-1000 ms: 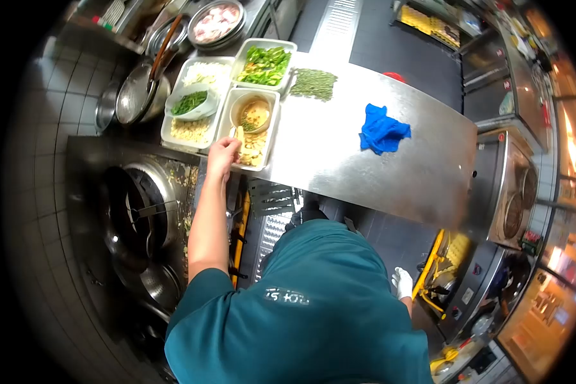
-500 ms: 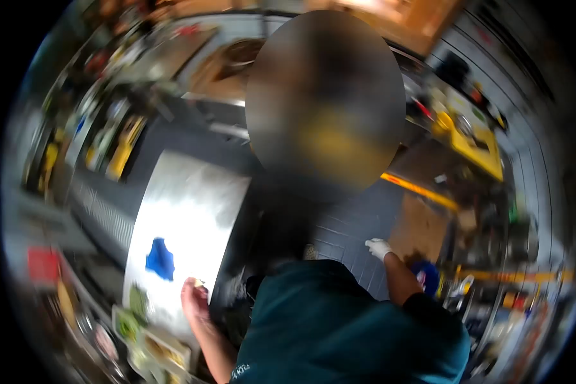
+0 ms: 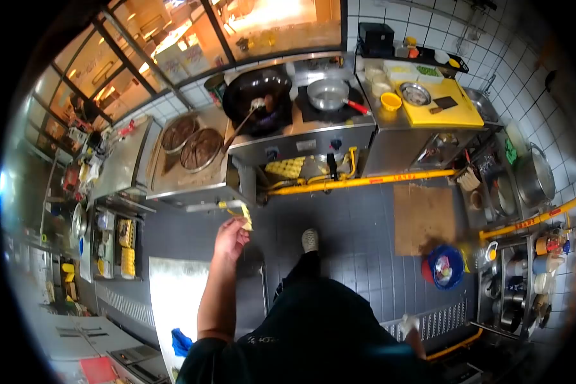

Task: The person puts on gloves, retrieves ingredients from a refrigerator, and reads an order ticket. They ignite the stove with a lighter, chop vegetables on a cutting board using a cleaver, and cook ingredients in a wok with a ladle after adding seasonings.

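Observation:
My left hand (image 3: 232, 238) is bare and raised out in front of me, its fingers pinched on a pale yellow strip (image 3: 246, 218). What the strip is made of, I cannot make out. Low beside my body hangs my right hand (image 3: 410, 328), in a white glove and partly hidden by my dark shirt. Its fingers are too blurred to read. Left of my body, a steel table (image 3: 179, 281) carries a crumpled blue cloth or bag (image 3: 181, 342).
Ahead, a large black wok (image 3: 257, 89) and a red-handled pan (image 3: 328, 95) sit on the stove. A yellow cutting board (image 3: 438, 105) lies right of it. A blue bin (image 3: 446, 267) stands on the tiled floor. A yellow pipe (image 3: 365, 182) runs under the stove.
My view has swung towards the stove, and the large blurred shape in the middle is gone. My left hand has moved from over the steel table to out in front. My right hand hangs lower.

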`<state>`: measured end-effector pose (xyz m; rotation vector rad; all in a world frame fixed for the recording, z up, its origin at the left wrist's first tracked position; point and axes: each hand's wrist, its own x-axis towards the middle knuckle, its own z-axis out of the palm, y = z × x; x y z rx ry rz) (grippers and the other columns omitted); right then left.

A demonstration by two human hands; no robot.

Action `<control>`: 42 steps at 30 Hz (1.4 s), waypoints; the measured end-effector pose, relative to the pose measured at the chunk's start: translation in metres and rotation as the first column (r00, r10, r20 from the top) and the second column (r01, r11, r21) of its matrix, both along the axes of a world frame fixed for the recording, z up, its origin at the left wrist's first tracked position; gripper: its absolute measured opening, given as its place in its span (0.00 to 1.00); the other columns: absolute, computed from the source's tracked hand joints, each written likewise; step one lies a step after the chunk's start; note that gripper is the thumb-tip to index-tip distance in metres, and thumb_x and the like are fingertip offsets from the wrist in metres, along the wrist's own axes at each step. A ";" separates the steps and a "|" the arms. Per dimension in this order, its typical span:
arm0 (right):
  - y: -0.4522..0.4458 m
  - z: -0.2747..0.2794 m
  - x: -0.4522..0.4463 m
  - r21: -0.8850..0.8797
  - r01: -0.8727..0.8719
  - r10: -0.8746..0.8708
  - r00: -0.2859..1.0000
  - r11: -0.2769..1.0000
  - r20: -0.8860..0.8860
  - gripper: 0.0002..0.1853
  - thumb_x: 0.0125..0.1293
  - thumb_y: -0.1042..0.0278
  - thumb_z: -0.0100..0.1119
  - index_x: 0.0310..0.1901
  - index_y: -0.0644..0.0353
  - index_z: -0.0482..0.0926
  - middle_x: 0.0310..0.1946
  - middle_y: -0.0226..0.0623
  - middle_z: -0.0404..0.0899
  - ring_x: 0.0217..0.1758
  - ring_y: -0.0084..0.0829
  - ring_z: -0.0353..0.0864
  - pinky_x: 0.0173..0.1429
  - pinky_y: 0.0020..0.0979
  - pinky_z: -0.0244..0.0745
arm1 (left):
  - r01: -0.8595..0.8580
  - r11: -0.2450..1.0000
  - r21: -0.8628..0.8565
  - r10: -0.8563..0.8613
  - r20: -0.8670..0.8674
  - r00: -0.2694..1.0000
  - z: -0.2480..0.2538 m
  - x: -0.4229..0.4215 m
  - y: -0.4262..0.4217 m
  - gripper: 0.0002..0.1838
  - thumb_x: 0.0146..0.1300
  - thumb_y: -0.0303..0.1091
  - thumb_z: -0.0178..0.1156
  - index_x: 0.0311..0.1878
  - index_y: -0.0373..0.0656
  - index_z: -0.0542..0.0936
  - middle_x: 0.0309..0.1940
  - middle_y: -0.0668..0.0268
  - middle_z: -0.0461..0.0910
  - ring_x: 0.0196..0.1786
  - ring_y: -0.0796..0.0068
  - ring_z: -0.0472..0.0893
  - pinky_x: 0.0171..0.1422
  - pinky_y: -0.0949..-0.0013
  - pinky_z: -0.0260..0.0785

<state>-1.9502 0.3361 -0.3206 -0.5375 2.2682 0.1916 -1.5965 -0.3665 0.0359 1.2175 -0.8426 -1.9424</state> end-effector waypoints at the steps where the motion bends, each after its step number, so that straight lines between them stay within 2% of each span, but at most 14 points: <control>1: 0.001 0.008 0.014 0.050 0.195 -0.199 0.977 0.979 0.080 0.17 0.74 0.64 0.53 0.61 0.55 0.81 0.48 0.46 0.88 0.48 0.45 0.89 0.48 0.48 0.82 | 0.012 0.999 -0.047 -0.008 0.077 0.997 0.005 -0.014 -0.034 0.08 0.70 0.28 0.63 0.49 0.38 0.81 0.25 0.66 0.82 0.20 0.77 0.79 0.22 0.74 0.73; 10: -0.180 0.058 -0.056 -0.127 0.601 -0.568 0.792 0.789 0.223 0.17 0.74 0.63 0.53 0.61 0.55 0.81 0.49 0.45 0.87 0.50 0.45 0.88 0.51 0.47 0.81 | 0.181 0.851 -0.494 0.157 0.566 0.810 0.009 -0.170 -0.363 0.07 0.67 0.30 0.66 0.39 0.35 0.84 0.22 0.66 0.79 0.21 0.78 0.77 0.23 0.71 0.70; 15: -0.258 0.081 -0.110 -0.223 0.658 -0.605 0.751 0.720 0.263 0.18 0.74 0.62 0.53 0.61 0.54 0.81 0.49 0.45 0.87 0.51 0.46 0.88 0.52 0.46 0.81 | 0.251 0.790 -0.560 0.160 0.583 0.797 -0.022 -0.232 -0.494 0.13 0.67 0.34 0.70 0.48 0.34 0.86 0.32 0.62 0.86 0.30 0.73 0.84 0.31 0.68 0.77; 17: -0.264 0.084 -0.121 -0.247 0.666 -0.614 0.746 0.704 0.259 0.18 0.74 0.62 0.53 0.61 0.54 0.81 0.50 0.45 0.87 0.52 0.46 0.87 0.53 0.46 0.81 | 0.391 0.601 -0.697 0.363 0.674 0.644 -0.027 -0.238 -0.529 0.13 0.69 0.35 0.69 0.49 0.35 0.87 0.36 0.61 0.88 0.36 0.74 0.85 0.39 0.66 0.79; 20: -0.274 0.095 -0.119 -0.244 0.665 -0.629 0.747 0.706 0.214 0.18 0.74 0.62 0.53 0.61 0.54 0.81 0.50 0.45 0.87 0.52 0.46 0.87 0.54 0.46 0.80 | 0.322 0.613 -0.722 0.181 0.525 0.832 -0.044 -0.230 -0.584 0.15 0.76 0.39 0.61 0.50 0.37 0.88 0.38 0.65 0.89 0.37 0.76 0.84 0.42 0.67 0.77; 21: -0.275 0.094 -0.120 -0.230 0.664 -0.633 0.748 0.711 0.202 0.18 0.75 0.62 0.53 0.61 0.54 0.81 0.50 0.45 0.86 0.52 0.46 0.87 0.54 0.46 0.80 | 0.429 0.587 -0.687 0.303 0.677 0.670 -0.001 -0.246 -0.554 0.16 0.76 0.40 0.60 0.49 0.36 0.88 0.39 0.59 0.90 0.39 0.68 0.87 0.45 0.62 0.78; 22: -0.278 0.097 -0.124 -0.218 0.669 -0.639 0.744 0.711 0.196 0.18 0.75 0.62 0.53 0.61 0.54 0.81 0.50 0.45 0.86 0.53 0.46 0.87 0.55 0.46 0.80 | 0.702 0.223 -0.676 0.611 0.658 0.440 -0.005 -0.237 -0.570 0.17 0.76 0.43 0.59 0.49 0.37 0.89 0.43 0.52 0.89 0.44 0.56 0.88 0.50 0.57 0.78; 23: -0.282 0.100 -0.127 -0.205 0.663 -0.636 0.749 0.720 0.187 0.18 0.75 0.62 0.53 0.61 0.54 0.81 0.50 0.45 0.86 0.53 0.46 0.87 0.55 0.46 0.80 | 0.569 0.363 -0.738 0.555 0.662 0.504 0.007 -0.240 -0.564 0.18 0.77 0.43 0.58 0.51 0.40 0.89 0.46 0.47 0.88 0.49 0.49 0.87 0.55 0.55 0.77; 26: -0.295 0.100 -0.145 -0.168 0.634 -0.611 0.773 0.755 0.173 0.18 0.75 0.61 0.53 0.61 0.53 0.81 0.51 0.45 0.86 0.54 0.46 0.86 0.56 0.45 0.80 | 0.529 0.290 -0.798 0.602 0.582 0.547 0.024 -0.222 -0.555 0.19 0.78 0.44 0.57 0.52 0.39 0.89 0.47 0.50 0.89 0.48 0.50 0.88 0.54 0.56 0.78; 27: -0.299 0.097 -0.152 -0.156 0.619 -0.596 0.785 0.770 0.171 0.18 0.75 0.61 0.53 0.61 0.53 0.81 0.51 0.45 0.86 0.54 0.46 0.86 0.56 0.45 0.80 | 0.518 0.451 -0.727 0.608 0.675 0.417 0.055 -0.234 -0.523 0.19 0.79 0.44 0.57 0.53 0.39 0.88 0.47 0.51 0.89 0.49 0.52 0.88 0.54 0.58 0.79; 30: -0.308 0.082 -0.173 -0.134 0.532 -0.512 0.845 0.836 0.156 0.18 0.75 0.61 0.53 0.61 0.53 0.81 0.51 0.45 0.86 0.54 0.47 0.86 0.57 0.45 0.80 | 0.425 0.279 -0.861 0.613 0.501 0.611 0.067 -0.223 -0.499 0.19 0.79 0.43 0.58 0.54 0.35 0.88 0.47 0.54 0.90 0.49 0.59 0.89 0.54 0.60 0.80; 35: -0.314 0.023 -0.223 -0.141 0.086 -0.087 0.996 0.986 0.000 0.19 0.74 0.59 0.53 0.61 0.53 0.82 0.50 0.45 0.86 0.51 0.47 0.87 0.56 0.44 0.80 | 0.315 0.348 -0.883 0.677 0.469 0.567 0.105 -0.292 -0.395 0.16 0.79 0.36 0.57 0.56 0.34 0.87 0.51 0.55 0.89 0.51 0.62 0.88 0.58 0.64 0.81; 38: -0.348 0.070 -0.272 -0.205 -0.125 0.100 0.986 0.971 -0.130 0.18 0.77 0.57 0.50 0.62 0.51 0.82 0.54 0.45 0.86 0.56 0.49 0.86 0.61 0.42 0.80 | 0.329 0.345 -0.879 0.616 0.477 0.627 0.091 -0.356 -0.337 0.13 0.77 0.33 0.60 0.55 0.36 0.87 0.51 0.55 0.89 0.50 0.63 0.88 0.55 0.63 0.82; 42: -0.387 0.129 -0.344 -0.239 0.391 -0.370 0.920 0.889 0.132 0.19 0.78 0.55 0.48 0.60 0.48 0.83 0.57 0.46 0.85 0.62 0.49 0.83 0.65 0.42 0.77 | 0.435 0.244 -0.867 0.267 0.492 0.829 0.051 -0.477 -0.259 0.08 0.73 0.23 0.61 0.49 0.34 0.87 0.42 0.56 0.88 0.43 0.65 0.86 0.51 0.66 0.78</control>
